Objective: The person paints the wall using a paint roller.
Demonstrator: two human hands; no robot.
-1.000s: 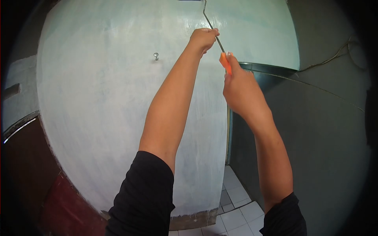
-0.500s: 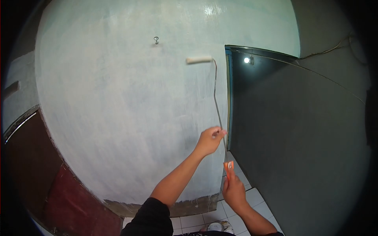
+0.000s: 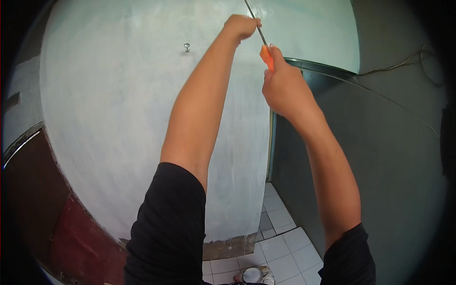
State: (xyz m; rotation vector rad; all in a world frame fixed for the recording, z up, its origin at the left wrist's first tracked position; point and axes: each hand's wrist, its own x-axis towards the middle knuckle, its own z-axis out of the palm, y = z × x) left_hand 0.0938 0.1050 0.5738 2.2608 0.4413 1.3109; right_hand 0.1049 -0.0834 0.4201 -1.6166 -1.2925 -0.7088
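The paint roller is raised high, its orange handle partly covered, its thin metal rod leaning left and running out past the top edge. Behind it, the wall is patchy white, with a grey-brown strip along its foot.

Two grips, one orange handle, one metal rod, two black sleeves, one silvery wall fitting, one round container

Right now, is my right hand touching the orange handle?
Touching. The head view shows your right hand closed around the orange handle, its thumb against the handle's side with no gap.
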